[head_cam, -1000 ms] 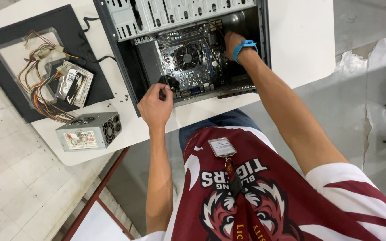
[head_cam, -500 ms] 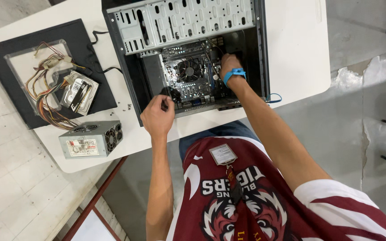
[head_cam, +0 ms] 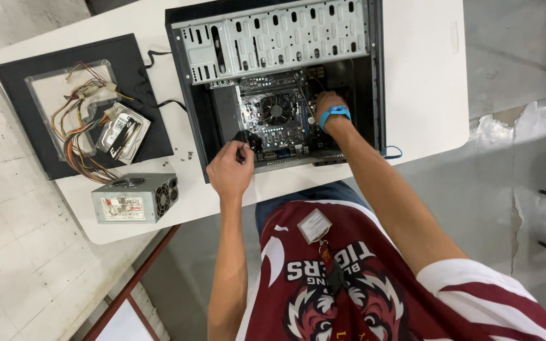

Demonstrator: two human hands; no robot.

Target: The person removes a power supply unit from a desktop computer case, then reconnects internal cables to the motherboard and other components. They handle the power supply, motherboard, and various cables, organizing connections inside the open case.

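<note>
An open black computer case (head_cam: 374, 76) lies on its side on the white table (head_cam: 424, 57), its motherboard (head_cam: 279, 129) and round cooler fan (head_cam: 275, 108) exposed. My left hand (head_cam: 229, 169) is at the case's near left edge, its fingers pinched together on something small that I cannot make out. Deep inside the case my right hand (head_cam: 327, 102), with a blue band on the wrist, rests on the right side of the motherboard; its fingers are hidden. A silver drive cage (head_cam: 273, 38) fills the far part of the case.
A black side panel (head_cam: 20, 95) lies at the table's left, with a hard drive (head_cam: 121, 129) and a bundle of coloured wires (head_cam: 77, 136) on it. A grey power supply (head_cam: 135, 198) sits near the front left edge. A badge on a lanyard (head_cam: 314, 225) hangs at my chest.
The view has shifted so the case and table sit lower in frame. My right hand has stayed in the case, moving slightly along the motherboard. The left hand holds at the case's edge.
</note>
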